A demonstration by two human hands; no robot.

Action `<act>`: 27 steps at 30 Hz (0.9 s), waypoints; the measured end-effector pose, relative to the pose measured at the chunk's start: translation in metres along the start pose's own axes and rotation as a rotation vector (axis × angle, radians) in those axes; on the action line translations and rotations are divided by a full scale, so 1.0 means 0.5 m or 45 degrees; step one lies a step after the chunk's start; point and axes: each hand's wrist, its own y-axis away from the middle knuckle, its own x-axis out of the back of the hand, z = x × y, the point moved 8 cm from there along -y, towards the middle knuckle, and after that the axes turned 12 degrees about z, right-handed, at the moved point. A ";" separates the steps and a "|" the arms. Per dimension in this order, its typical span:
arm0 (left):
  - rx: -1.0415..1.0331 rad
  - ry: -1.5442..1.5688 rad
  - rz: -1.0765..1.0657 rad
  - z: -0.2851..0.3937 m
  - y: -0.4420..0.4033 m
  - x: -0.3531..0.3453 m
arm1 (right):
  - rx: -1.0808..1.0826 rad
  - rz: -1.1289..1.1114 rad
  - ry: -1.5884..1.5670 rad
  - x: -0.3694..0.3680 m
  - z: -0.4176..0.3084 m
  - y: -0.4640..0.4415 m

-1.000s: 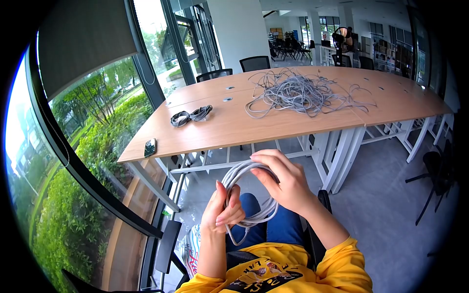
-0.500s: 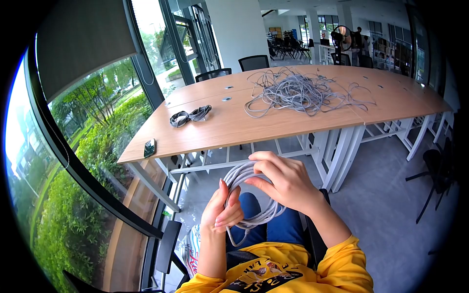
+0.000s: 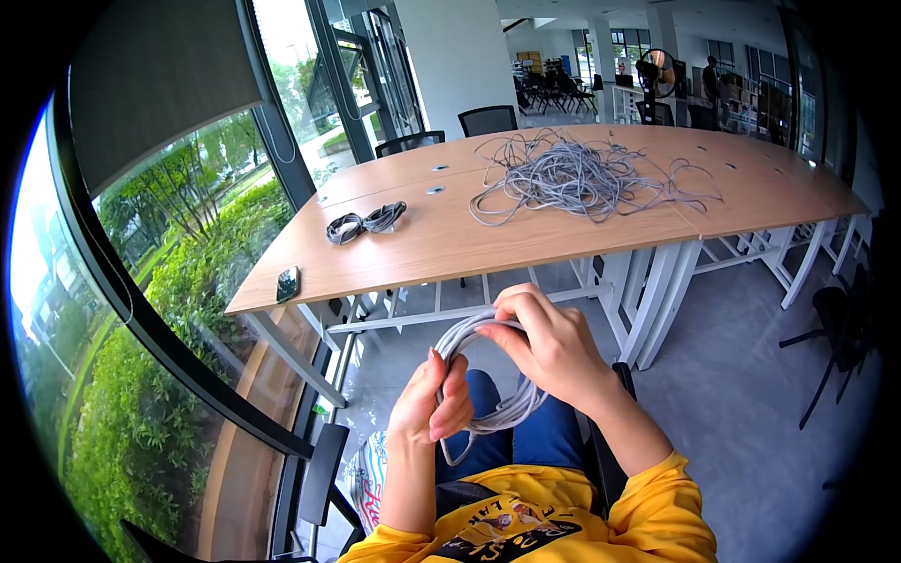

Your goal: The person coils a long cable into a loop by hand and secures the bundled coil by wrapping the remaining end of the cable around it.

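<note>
Coil [image 3: 460,335] is held by the curled fingers [image 3: 454,405] of left hand [image 3: 432,399] and right hand [image 3: 549,342], probably so loops cannot spread. Phone [image 3: 288,284] lies at near-left corner of desk [image 3: 413,263].

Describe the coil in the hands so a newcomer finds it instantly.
Start at the big table and look in front of its near edge. There, the left hand and right hand hold a pale grey coil. Unlike the tabletop's tangled pile and darker bundle, it is held, in round loops.

Left grip [image 3: 434,405], cable coil [image 3: 519,408] shifted rightward; distant person [image 3: 710,81] too.
</note>
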 end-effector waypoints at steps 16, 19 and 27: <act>-0.002 -0.060 -0.239 0.007 0.018 -0.019 | -1.327 -0.601 -1.143 -0.079 0.050 0.084; -0.040 -0.132 -0.178 0.012 0.014 -0.021 | -1.247 -0.510 -1.091 -0.080 0.049 0.080; -0.098 -0.218 -0.180 0.015 0.017 -0.026 | -1.162 -0.341 -1.002 -0.066 0.045 0.083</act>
